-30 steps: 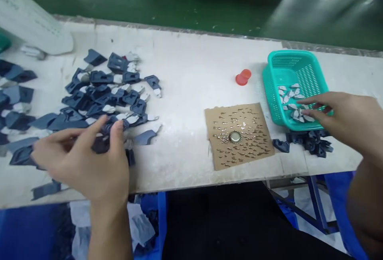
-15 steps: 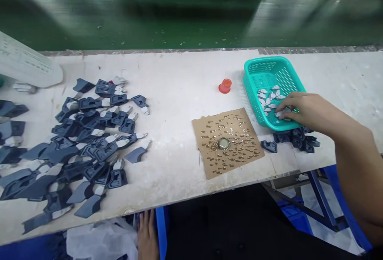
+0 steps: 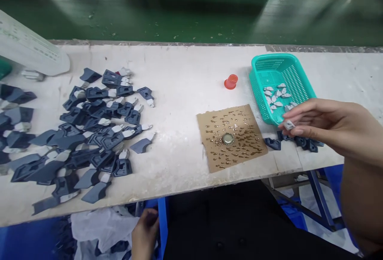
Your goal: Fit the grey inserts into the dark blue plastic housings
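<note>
Between its thumb and fingers, my right hand (image 3: 323, 126) pinches a small white piece (image 3: 289, 125), just over the near edge of the green basket (image 3: 260, 88). More white pieces (image 3: 273, 99) lie inside that basket. My left hand (image 3: 145, 234) is below the table's front edge, beside a blue bin edge, with its fingers curled; whatever it may hold is hidden. A brown cardboard sheet (image 3: 214, 160) covered in glossy drops lies left of the basket, with a round metal cap (image 3: 228, 138) on it.
Many dark blue-grey parts with white ends (image 3: 104, 140) are heaped on the left of the table (image 3: 176, 132). A red cup (image 3: 231, 81) stands behind the cardboard. A few dark parts (image 3: 273, 144) lie by the basket. A white bottle (image 3: 32, 46) lies at the far left.
My right hand has come up out of the basket with a white piece between its fingers. My left hand has changed from extended fingers to curled ones. The view has shifted slightly.
</note>
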`<state>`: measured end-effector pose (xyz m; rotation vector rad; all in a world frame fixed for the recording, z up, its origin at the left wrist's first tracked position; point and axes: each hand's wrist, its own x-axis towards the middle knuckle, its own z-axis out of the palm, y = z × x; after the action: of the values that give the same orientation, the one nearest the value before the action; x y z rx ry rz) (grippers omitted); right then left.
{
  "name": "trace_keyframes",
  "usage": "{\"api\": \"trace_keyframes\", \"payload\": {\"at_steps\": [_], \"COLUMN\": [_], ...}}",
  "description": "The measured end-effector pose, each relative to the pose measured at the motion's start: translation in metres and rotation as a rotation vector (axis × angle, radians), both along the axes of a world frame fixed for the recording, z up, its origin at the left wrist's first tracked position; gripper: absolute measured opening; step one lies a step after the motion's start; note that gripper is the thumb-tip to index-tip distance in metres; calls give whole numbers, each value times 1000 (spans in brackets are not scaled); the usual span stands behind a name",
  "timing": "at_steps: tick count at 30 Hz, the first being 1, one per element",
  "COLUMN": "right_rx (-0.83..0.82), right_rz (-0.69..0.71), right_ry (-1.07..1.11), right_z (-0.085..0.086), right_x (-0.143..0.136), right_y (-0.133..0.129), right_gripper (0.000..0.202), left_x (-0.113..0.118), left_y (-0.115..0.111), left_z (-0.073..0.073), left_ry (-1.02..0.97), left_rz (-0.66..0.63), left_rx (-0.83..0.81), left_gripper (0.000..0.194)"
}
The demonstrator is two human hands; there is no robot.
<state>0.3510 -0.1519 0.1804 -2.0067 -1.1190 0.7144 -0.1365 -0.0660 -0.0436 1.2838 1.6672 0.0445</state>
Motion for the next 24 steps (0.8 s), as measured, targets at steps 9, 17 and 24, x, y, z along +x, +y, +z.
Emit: {"api": "trace_keyframes", "payload": {"at_steps": [9,17,24], "right_rx": [87,153,207], "right_rz": [17,297,655], "right_ry": [381,-500,-665], "right_z": [-20,-41,-65], "right_x": [-18,-53,-48], "right_y": [10,25,23], "right_gripper": [22,15,41], "left_x": [13,163,194], "left_y": [25,30,24], "left_z": [121,147,139], "left_ry": [-474,-1280,-1473], "left_rz": [609,576,673], "left_rx": [-89,-693,-955], "left_gripper": [55,33,31]}}
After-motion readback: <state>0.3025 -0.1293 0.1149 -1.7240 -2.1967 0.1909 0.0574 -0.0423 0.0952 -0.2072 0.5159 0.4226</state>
